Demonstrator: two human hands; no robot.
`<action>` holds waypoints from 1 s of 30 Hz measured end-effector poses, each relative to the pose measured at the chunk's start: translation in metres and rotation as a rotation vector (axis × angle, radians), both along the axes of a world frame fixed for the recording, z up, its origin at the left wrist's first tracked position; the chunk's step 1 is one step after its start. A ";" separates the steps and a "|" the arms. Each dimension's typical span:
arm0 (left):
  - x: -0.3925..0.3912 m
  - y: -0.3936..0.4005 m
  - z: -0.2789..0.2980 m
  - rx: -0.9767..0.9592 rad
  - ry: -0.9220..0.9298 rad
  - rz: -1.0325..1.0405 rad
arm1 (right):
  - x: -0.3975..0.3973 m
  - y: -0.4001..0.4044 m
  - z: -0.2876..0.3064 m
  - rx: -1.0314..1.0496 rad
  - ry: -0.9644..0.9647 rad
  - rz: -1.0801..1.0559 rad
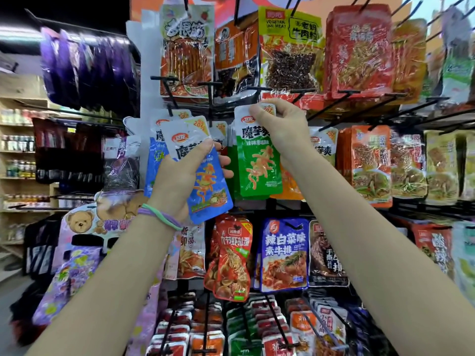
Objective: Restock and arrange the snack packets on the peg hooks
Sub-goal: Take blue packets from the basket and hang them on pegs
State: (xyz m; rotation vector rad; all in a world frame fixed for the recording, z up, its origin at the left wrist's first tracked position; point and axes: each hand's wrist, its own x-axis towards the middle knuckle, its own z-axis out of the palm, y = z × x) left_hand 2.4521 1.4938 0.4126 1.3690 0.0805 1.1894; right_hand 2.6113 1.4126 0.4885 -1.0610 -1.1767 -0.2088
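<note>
**fingers on two packets, rack mostly stocked**

fingers (259, 113) of the right hand (282, 129) pinch the white top edge of a glossy green-and-white snack packet (258, 160) hanging at the front of a middle-row stack, right at its black wire peg hook (331, 106); whether the hole is seated on the peg cannot be told. the left hand (180, 173) grips a glossy blue-and-white snack packet (205, 181), thumb across its face and fingertips curled round its right edge, held off the rack just left of the green one. a blue stack (154, 160) hangs behind it on the left. rows above, below and to the right look full, so the task seems well along; the blue packet in hand is not yet hung.
</note>
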 end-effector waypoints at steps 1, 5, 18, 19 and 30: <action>0.000 0.001 -0.001 -0.002 -0.001 0.001 | 0.001 0.001 -0.001 0.001 -0.011 -0.002; 0.001 0.000 -0.002 0.001 0.005 -0.001 | 0.001 0.001 -0.001 0.016 -0.018 -0.011; -0.009 -0.020 -0.002 0.023 0.012 -0.147 | -0.006 -0.003 -0.035 0.125 -0.211 -0.297; -0.010 -0.019 -0.002 0.023 0.015 -0.146 | -0.005 -0.002 -0.036 0.127 -0.223 -0.297; -0.014 -0.022 -0.001 0.001 0.052 -0.114 | 0.000 -0.001 -0.020 0.158 -0.217 -0.227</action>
